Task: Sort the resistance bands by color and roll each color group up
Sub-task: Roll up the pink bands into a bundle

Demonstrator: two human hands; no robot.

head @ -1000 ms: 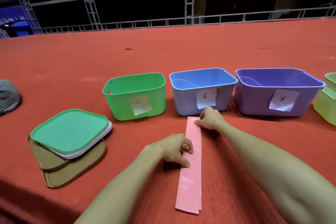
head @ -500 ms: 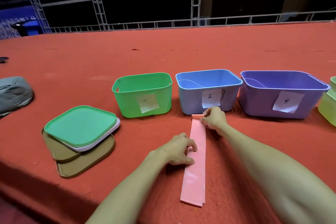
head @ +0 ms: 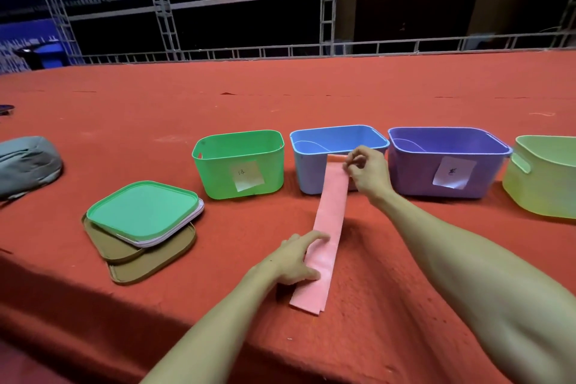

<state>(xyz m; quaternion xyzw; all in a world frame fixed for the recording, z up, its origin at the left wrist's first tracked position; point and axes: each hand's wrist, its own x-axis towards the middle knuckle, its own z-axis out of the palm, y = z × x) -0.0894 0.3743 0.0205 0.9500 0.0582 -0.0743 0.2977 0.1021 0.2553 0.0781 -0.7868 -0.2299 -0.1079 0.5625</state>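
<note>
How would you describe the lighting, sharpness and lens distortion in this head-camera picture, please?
Head view: the wide lens bends the far railing and enlarges the near right forearm; the red table is evenly lit against a dark background; soft shadows lie under the left hand and beside the pink band; the right hand looks slightly smeared at its fingertips.

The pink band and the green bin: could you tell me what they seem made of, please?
Pink band: probably thin latex or rubber, faint sheen; it hangs limply from the right hand. Green bin: moulded plastic, smooth, slightly glossy, rounded corners.
</note>
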